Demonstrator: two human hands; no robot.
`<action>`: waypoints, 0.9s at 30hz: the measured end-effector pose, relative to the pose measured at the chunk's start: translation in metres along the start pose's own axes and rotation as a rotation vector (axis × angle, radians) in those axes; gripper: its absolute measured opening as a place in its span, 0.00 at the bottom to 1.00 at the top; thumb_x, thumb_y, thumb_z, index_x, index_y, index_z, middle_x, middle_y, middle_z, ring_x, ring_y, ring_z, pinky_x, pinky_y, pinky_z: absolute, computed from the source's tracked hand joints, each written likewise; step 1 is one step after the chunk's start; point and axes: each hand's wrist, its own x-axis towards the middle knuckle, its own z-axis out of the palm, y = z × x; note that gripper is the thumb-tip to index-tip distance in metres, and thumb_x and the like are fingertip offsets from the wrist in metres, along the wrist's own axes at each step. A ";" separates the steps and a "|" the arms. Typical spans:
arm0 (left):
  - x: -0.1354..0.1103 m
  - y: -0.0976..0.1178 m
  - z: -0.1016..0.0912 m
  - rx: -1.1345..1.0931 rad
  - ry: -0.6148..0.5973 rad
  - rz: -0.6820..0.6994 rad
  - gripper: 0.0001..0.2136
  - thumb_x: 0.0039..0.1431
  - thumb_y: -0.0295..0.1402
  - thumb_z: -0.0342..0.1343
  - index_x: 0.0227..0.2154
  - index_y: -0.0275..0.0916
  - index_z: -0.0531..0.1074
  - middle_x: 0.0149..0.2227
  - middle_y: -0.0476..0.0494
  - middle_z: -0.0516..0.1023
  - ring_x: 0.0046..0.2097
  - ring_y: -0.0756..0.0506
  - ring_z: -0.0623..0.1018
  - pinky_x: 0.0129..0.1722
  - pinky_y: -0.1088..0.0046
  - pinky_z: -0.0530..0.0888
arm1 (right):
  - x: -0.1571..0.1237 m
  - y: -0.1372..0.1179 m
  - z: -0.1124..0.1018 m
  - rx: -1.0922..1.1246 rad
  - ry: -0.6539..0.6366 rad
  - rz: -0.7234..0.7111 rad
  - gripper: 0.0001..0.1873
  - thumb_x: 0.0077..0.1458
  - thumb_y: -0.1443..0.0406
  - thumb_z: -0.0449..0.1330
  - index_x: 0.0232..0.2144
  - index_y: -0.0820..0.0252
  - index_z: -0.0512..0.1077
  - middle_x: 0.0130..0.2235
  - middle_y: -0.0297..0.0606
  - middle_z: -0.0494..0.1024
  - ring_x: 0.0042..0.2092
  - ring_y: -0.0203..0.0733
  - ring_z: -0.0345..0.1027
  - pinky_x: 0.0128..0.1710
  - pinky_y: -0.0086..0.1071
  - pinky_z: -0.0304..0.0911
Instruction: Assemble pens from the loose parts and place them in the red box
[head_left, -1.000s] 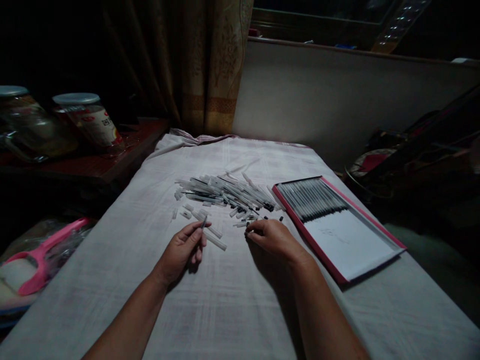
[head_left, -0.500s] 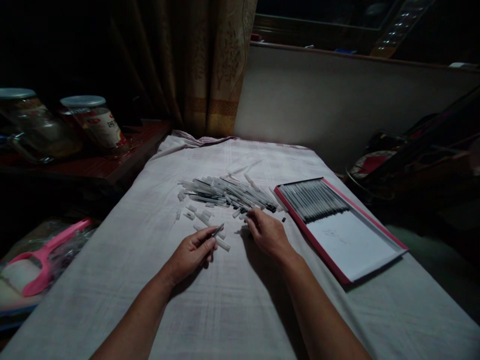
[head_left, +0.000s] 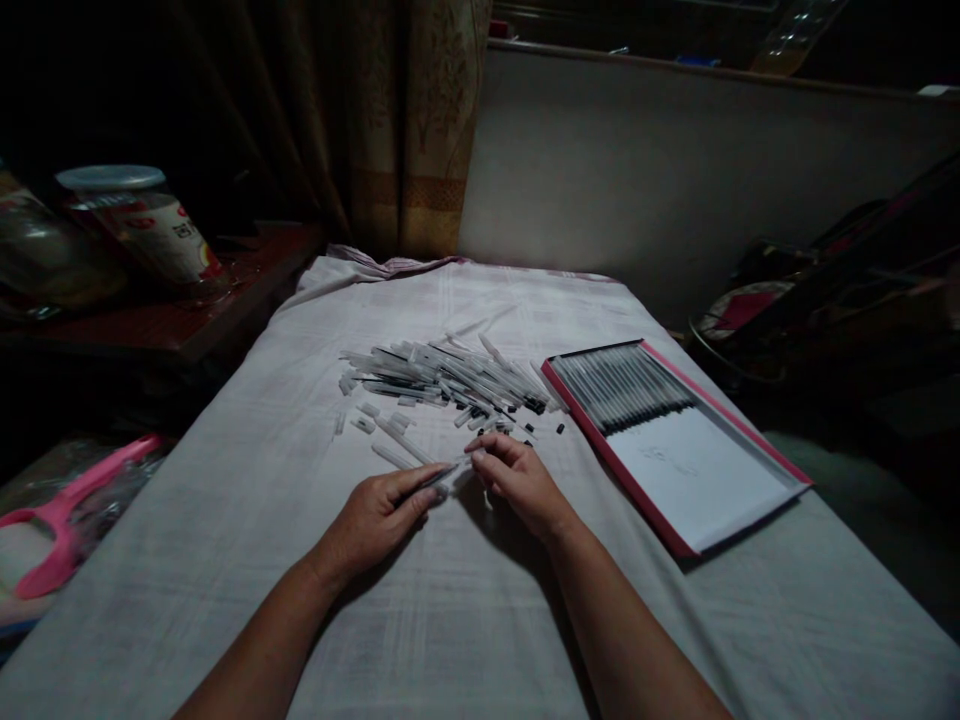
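Note:
Between the thumb and fingers of my left hand [head_left: 386,510] is a slim pen [head_left: 448,470], its tip end pointing right. My right hand [head_left: 521,482] is closed in a pinch at that end, on what looks like a clear pen cap, mostly hidden by the fingers. The two hands nearly meet above the cloth. Just beyond them lies a loose pile of clear and dark pen parts [head_left: 450,375], with small black plugs [head_left: 531,428] near its right side. Several clear caps and barrels [head_left: 397,425] lie beyond my left hand.
A red-edged box [head_left: 619,470] on the right holds a row of assembled pens [head_left: 626,385] above white paper. A pale checked cloth [head_left: 420,620] covers the table. At left are a lidded jar [head_left: 150,225] on a dark red cabinet and a pink handle [head_left: 67,515].
My right hand has moved left and nearer from the edge of the pile to the end of the pen. My left hand keeps hold of the pen. The view has shifted slightly.

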 end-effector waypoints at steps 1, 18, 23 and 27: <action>0.000 -0.001 0.000 0.018 0.003 0.021 0.17 0.59 0.37 0.56 0.50 0.43 0.77 0.42 0.43 0.83 0.40 0.43 0.80 0.42 0.68 0.76 | 0.000 0.001 0.001 -0.014 -0.014 -0.003 0.17 0.43 0.53 0.66 0.31 0.59 0.74 0.21 0.27 0.66 0.22 0.30 0.55 0.21 0.26 0.50; -0.001 -0.006 0.002 0.270 0.003 0.199 0.13 0.61 0.32 0.54 0.45 0.46 0.79 0.37 0.46 0.84 0.36 0.46 0.82 0.36 0.73 0.76 | -0.005 0.005 0.005 -0.106 -0.146 0.011 0.12 0.47 0.58 0.63 0.30 0.62 0.75 0.21 0.30 0.71 0.23 0.33 0.63 0.25 0.27 0.59; -0.001 -0.005 0.003 0.241 -0.020 0.153 0.14 0.63 0.34 0.51 0.47 0.43 0.78 0.35 0.46 0.84 0.33 0.47 0.81 0.34 0.74 0.75 | -0.005 0.003 0.010 -0.069 -0.138 -0.001 0.11 0.46 0.59 0.64 0.30 0.62 0.74 0.22 0.30 0.71 0.23 0.32 0.63 0.25 0.27 0.59; 0.000 -0.005 0.002 0.206 0.014 0.126 0.13 0.62 0.36 0.52 0.45 0.42 0.79 0.38 0.46 0.84 0.37 0.46 0.81 0.38 0.74 0.75 | -0.003 -0.001 0.011 0.031 -0.120 0.002 0.14 0.42 0.58 0.68 0.29 0.61 0.73 0.22 0.29 0.70 0.22 0.31 0.61 0.23 0.26 0.56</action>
